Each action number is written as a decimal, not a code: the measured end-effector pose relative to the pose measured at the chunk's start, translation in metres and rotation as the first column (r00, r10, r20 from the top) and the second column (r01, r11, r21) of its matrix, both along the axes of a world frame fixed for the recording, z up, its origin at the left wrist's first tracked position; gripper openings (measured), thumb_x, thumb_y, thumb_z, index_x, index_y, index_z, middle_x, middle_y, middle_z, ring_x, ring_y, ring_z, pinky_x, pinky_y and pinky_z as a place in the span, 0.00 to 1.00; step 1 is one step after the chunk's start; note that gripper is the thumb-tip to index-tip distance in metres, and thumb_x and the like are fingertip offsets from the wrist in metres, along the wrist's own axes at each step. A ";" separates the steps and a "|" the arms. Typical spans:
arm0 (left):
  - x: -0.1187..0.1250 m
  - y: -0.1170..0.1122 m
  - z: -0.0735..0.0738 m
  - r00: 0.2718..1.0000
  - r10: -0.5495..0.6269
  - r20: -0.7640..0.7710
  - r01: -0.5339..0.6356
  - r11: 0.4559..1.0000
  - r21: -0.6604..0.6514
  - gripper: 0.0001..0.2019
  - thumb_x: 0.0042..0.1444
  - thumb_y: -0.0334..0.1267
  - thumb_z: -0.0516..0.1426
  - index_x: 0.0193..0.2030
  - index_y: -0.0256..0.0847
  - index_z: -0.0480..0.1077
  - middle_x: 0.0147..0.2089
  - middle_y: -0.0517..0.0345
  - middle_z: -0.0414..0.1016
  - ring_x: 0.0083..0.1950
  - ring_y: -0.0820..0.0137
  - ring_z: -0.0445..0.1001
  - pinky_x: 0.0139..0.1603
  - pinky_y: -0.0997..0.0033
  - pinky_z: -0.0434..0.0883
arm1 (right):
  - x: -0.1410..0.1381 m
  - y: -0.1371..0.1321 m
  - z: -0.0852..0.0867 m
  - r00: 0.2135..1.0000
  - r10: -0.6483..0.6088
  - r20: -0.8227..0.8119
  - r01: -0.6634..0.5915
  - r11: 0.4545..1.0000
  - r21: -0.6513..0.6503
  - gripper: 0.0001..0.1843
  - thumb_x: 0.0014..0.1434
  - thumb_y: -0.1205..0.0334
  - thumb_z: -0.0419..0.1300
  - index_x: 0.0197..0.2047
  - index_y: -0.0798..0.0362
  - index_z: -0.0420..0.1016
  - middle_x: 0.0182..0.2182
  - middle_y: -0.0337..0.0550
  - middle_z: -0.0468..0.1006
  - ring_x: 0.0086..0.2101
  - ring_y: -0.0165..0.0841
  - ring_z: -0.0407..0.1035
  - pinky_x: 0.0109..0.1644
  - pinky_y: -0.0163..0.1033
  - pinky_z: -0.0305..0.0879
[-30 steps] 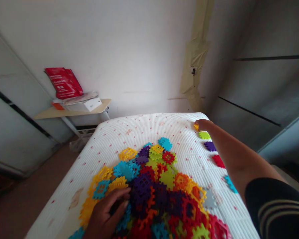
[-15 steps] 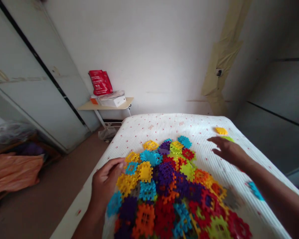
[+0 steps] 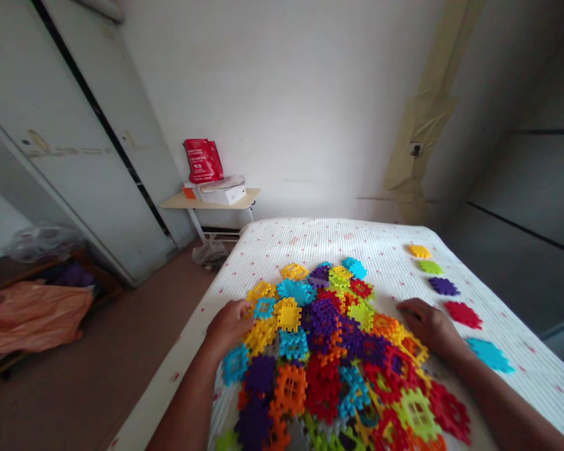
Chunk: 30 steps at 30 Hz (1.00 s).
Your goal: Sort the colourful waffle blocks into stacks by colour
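While L hand (image 3: 228, 327) and R hand (image 3: 427, 324) sit at opposite edges of it, a heap of interlocking plastic waffle blocks (image 3: 323, 351) in mixed colours lies overlapping on the near-centre of a white ribbed mattress (image 3: 338, 241) w/ small red marks. L hand on heap's left side, fingers curled over yellow & blue pcs: looks clenched, but cannot tell if any pc is actually gripped. R hand palm-down at heap's right edge, fingers extended over orange & yellow pcs: relaxed, no pc visibly held.

Right of heap, also on mattress, a separate diagonal line of single pcs, lying flat & apart: yellow block (image 3: 420, 251), green block (image 3: 431, 267), purple block (image 3: 443, 286), red block (image 3: 463, 315), blue block (image 3: 489, 355). R hand is near the red block, not touching it.

Beyond the mattress: small folding table (image 3: 209, 199) against rear wall, w/ white box (image 3: 223, 195) on top & red bag (image 3: 203, 161) upright behind it. Left of bed: white wardrobe (image 3: 75, 125) and, lower down, orange plastic bag (image 3: 32, 324) — draped on a low wooden rack (image 3: 108, 291). Tan tape (image 3: 418, 138) runs up the wall around a socket (image 3: 416, 149).
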<state>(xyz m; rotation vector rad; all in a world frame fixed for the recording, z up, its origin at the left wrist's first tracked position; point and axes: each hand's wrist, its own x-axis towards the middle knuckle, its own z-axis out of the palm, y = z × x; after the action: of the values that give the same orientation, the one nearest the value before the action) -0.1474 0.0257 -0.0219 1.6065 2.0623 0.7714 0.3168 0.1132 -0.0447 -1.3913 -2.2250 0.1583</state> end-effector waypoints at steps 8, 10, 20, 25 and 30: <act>0.005 0.007 -0.007 0.998 0.053 0.022 -0.055 0.997 0.052 0.04 0.38 0.37 0.54 0.23 0.40 0.68 0.24 0.63 0.70 0.29 0.70 0.70 0.29 0.76 0.63 | -0.003 -0.004 0.001 0.999 0.029 -0.024 -0.028 0.999 0.040 0.15 0.57 0.59 0.48 0.35 0.49 0.76 0.35 0.43 0.78 0.34 0.33 0.73 0.37 0.35 0.69; 0.006 0.007 -0.003 0.997 0.073 0.034 -0.076 0.994 0.073 0.04 0.39 0.38 0.53 0.22 0.41 0.67 0.22 0.63 0.68 0.28 0.69 0.69 0.28 0.75 0.63 | -0.004 -0.004 0.003 0.999 0.033 -0.017 -0.032 0.999 0.039 0.14 0.56 0.59 0.48 0.35 0.49 0.76 0.35 0.44 0.78 0.34 0.34 0.73 0.37 0.36 0.69; 0.015 0.000 0.020 0.985 0.152 0.085 -0.168 0.960 0.222 0.06 0.41 0.41 0.53 0.24 0.41 0.66 0.22 0.64 0.68 0.28 0.70 0.69 0.29 0.75 0.64 | -0.005 -0.005 0.006 1.000 0.015 -0.022 -0.015 1.000 0.019 0.14 0.56 0.60 0.48 0.35 0.50 0.75 0.34 0.44 0.78 0.34 0.35 0.73 0.37 0.38 0.69; 0.025 -0.005 0.027 0.983 0.144 0.112 -0.176 0.911 0.373 0.05 0.45 0.40 0.53 0.26 0.42 0.64 0.25 0.64 0.67 0.29 0.72 0.67 0.32 0.75 0.65 | -0.004 -0.003 0.003 0.999 0.027 -0.034 -0.026 0.999 0.020 0.14 0.57 0.60 0.48 0.35 0.50 0.75 0.34 0.44 0.78 0.34 0.34 0.73 0.38 0.37 0.69; 0.038 -0.009 0.028 0.993 0.052 0.109 -0.095 0.892 0.442 0.07 0.51 0.42 0.52 0.30 0.42 0.63 0.25 0.65 0.65 0.27 0.74 0.66 0.30 0.77 0.64 | -0.006 -0.003 0.005 0.999 0.027 -0.034 -0.026 0.999 0.023 0.14 0.57 0.59 0.48 0.35 0.52 0.75 0.34 0.45 0.78 0.34 0.34 0.73 0.38 0.37 0.69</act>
<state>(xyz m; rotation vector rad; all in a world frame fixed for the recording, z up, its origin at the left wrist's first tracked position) -0.1097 0.0163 0.0066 1.6820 1.9829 1.4065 0.3106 0.1106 -0.0393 -1.3378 -2.2105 0.1642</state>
